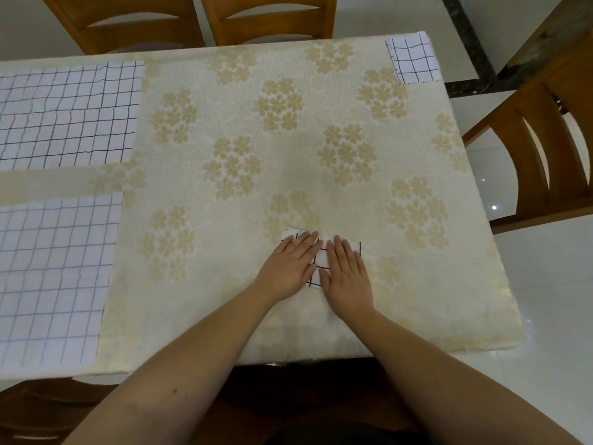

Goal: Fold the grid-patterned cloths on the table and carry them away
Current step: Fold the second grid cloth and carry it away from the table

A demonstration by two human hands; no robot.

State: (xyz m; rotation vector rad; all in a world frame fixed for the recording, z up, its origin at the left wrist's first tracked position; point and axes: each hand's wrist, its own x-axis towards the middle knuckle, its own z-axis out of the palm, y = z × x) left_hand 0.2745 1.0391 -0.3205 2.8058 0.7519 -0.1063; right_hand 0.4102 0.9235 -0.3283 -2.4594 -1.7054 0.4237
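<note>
A small folded white cloth with black grid lines [321, 261] lies near the table's front edge. My left hand [290, 268] and my right hand [346, 271] press flat on it side by side, fingers straight, hiding most of it. Two unfolded grid cloths lie flat at the left: one at the back [67, 114], one at the front [54, 277]. Another folded grid cloth [414, 59] sits on the far right corner.
The table [256, 139] wears a cream cloth with tan flower prints. Wooden chairs stand behind it [122, 24] [266, 17] and to the right [545, 149]. White tiled floor [545, 300] lies beyond the right edge.
</note>
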